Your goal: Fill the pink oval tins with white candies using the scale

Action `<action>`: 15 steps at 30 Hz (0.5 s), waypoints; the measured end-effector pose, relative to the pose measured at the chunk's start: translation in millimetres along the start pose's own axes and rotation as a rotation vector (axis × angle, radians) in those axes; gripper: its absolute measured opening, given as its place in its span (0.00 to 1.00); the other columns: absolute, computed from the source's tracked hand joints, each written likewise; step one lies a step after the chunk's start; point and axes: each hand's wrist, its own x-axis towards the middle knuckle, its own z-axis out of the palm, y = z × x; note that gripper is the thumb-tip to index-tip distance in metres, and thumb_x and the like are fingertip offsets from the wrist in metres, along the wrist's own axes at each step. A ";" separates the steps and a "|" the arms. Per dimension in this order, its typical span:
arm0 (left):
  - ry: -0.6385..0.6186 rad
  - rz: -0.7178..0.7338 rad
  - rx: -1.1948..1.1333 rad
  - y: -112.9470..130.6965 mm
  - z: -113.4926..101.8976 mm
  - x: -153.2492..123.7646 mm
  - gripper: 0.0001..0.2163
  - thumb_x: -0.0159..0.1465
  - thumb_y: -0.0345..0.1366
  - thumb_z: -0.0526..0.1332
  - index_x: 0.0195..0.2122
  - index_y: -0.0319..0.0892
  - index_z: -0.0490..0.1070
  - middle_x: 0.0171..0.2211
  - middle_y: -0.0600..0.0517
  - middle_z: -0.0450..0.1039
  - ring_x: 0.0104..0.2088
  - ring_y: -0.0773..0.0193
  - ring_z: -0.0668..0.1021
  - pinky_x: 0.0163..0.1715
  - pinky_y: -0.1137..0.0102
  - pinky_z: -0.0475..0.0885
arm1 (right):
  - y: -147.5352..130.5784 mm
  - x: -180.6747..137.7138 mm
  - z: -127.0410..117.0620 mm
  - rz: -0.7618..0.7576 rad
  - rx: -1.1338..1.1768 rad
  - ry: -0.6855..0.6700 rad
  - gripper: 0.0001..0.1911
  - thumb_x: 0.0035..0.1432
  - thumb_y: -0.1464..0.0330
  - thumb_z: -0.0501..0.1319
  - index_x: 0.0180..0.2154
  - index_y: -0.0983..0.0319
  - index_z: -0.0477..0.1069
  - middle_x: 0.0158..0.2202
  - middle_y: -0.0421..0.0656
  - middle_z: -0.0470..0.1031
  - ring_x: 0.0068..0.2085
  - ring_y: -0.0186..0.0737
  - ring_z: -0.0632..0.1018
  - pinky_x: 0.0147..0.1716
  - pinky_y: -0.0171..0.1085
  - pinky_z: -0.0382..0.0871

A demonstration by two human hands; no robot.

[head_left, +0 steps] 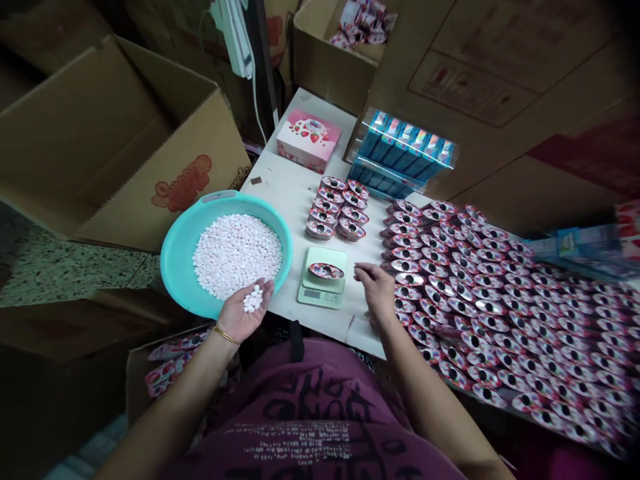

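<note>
My left hand [240, 315] is cupped palm up at the near rim of a turquoise basin [173, 273], holding a small heap of white candies [253, 299]. Many more white candies [237, 253] fill the basin's bottom. A pale green digital scale [320, 298] lies right of the basin, carrying one upright oval candy pack [326, 271] with its top facing up. Just right of the scale, my right hand [376, 288] hovers with fingers bent and drawn together; anything between the fingertips is too small to make out.
Behind the scale stand two short rows of oval packs [333, 210]. Dense rows of packs [480, 307] cover the table's right side. Farther back are a pink strawberry box [309, 137] and blue wrapped boxes [400, 157]. An open carton [170, 153] stands left.
</note>
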 end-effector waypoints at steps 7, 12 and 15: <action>0.009 0.018 -0.022 10.8 -7.5 3.0 0.09 0.57 0.25 0.50 0.36 0.34 0.68 0.32 0.44 0.71 0.34 0.64 0.76 0.28 0.73 0.75 | 5.8 -10.6 -14.7 0.191 0.284 0.188 0.12 0.40 0.66 0.64 0.31 0.64 0.72 0.28 0.40 0.72 0.27 0.31 0.72 0.31 0.35 0.68; -0.043 -0.004 0.037 -4.4 -1.3 6.0 0.09 0.57 0.25 0.51 0.35 0.34 0.69 0.32 0.43 0.72 0.35 0.63 0.76 0.32 0.70 0.75 | -11.9 -20.5 8.7 0.144 0.349 0.097 0.10 0.40 0.67 0.64 0.29 0.63 0.72 0.26 0.38 0.72 0.26 0.30 0.71 0.30 0.35 0.67; -0.080 -0.066 0.090 -16.7 8.2 6.7 0.08 0.57 0.25 0.51 0.34 0.34 0.69 0.32 0.43 0.72 0.35 0.62 0.76 0.32 0.70 0.74 | -29.2 -29.1 28.2 0.118 0.327 -0.060 0.09 0.42 0.66 0.62 0.30 0.62 0.72 0.26 0.39 0.73 0.25 0.31 0.71 0.29 0.35 0.67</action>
